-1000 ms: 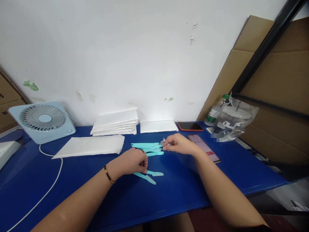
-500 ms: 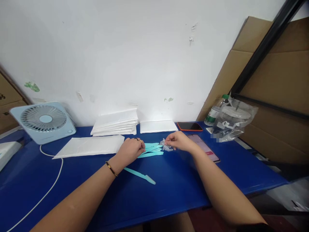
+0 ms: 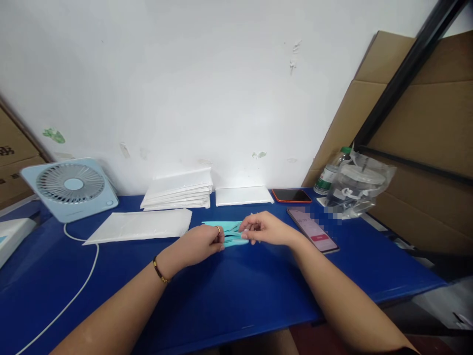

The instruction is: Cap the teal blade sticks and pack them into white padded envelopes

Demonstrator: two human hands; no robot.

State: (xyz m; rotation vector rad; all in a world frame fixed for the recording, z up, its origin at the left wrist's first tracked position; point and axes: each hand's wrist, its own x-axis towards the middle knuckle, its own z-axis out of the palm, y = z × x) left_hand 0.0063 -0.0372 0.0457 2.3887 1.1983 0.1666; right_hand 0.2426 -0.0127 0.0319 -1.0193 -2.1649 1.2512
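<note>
The left hand point(image 3: 201, 242) and the right hand point(image 3: 266, 229) meet over the blue plastic surface point(image 3: 236, 291), and between them lies a small bundle of thin turquoise plastic sticks point(image 3: 229, 233). The long axis of the bundle runs from left to right, so each hand takes one end. The fingers of both hands are pinched together on the sticks (the right hand at the right tips, the left at the other end). Neither hand is clearly nearer. How many sticks there are is hard to tell, because the fingers cover the ends.
</note>
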